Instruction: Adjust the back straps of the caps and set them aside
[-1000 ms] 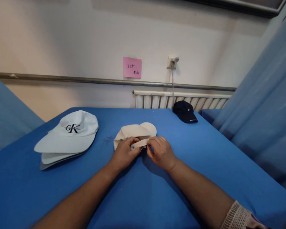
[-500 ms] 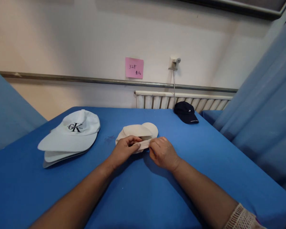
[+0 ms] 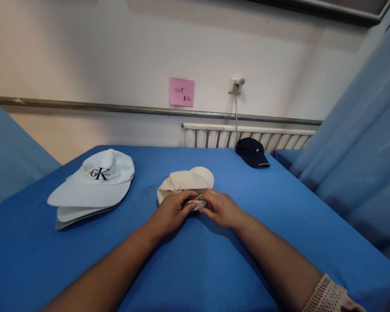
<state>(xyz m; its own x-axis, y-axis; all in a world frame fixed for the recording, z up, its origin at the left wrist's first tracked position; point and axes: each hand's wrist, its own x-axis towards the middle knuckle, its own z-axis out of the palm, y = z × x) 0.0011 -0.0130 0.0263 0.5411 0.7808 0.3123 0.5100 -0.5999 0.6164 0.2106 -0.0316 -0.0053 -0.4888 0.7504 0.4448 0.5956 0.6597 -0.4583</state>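
Note:
A cream baseball cap (image 3: 183, 180) lies on its side in the middle of the blue-covered table (image 3: 195, 268), its brim pointing to the far right. My left hand (image 3: 171, 211) pinches the near edge of this cap between thumb and fingers. Close beside it, my right hand (image 3: 219, 207) grips the same edge near the strap, with the fingertips of both hands almost touching. The fingers partly hide the strap and the cap's opening.
On the left sits a stack of pale caps (image 3: 94, 184), the top one bearing black letters. A dark navy cap (image 3: 252, 152) rests at the back right. Behind the table are a radiator (image 3: 214, 136) and a metal rail; blue curtains (image 3: 354, 143) hang at both sides.
The band that was stretched between both hands is now lower and mostly covered by the fingers. My right hand has turned, showing thumb and fingertips pinching. The cap's crown sits slightly rounder.

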